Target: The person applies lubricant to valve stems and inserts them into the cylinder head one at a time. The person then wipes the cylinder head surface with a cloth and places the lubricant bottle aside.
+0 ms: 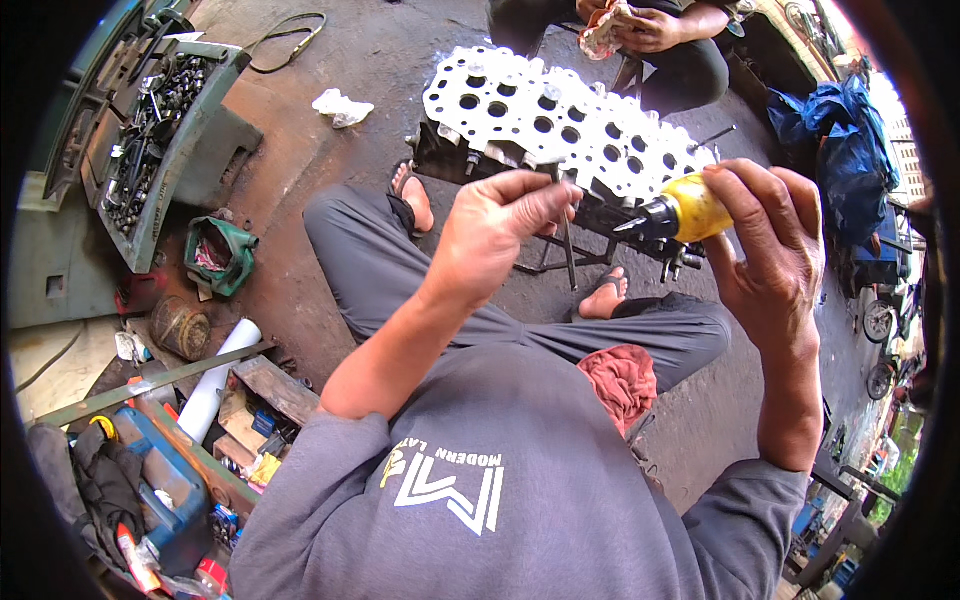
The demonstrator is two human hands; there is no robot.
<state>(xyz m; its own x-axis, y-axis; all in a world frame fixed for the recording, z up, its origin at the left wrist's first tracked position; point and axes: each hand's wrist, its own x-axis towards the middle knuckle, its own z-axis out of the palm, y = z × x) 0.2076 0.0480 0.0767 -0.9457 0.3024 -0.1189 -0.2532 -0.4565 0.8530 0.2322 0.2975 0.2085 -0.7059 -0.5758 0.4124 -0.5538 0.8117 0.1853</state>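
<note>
My left hand (490, 230) pinches an engine valve (571, 250) near its top, its thin stem hanging down; the fingers partly hide its upper end. In my right hand (770, 235) is a yellow squeeze bottle (698, 207) with a black cap and a pointed tip. It lies tilted on its side, the tip aimed left at the valve stem but apart from it. Beyond both hands a pale, bare-metal cylinder head (520, 112), full of round holes, rests on a low dark stand (545, 262).
Across from me another person's hands (645, 28) hold a stained cloth (601, 30). At left are a tray of metal parts (165, 140), a cut green container (222, 258) and a blue toolbox (175, 490). A red rag (620, 382) lies by my lap. Blue plastic sheeting (840, 150) hangs at right.
</note>
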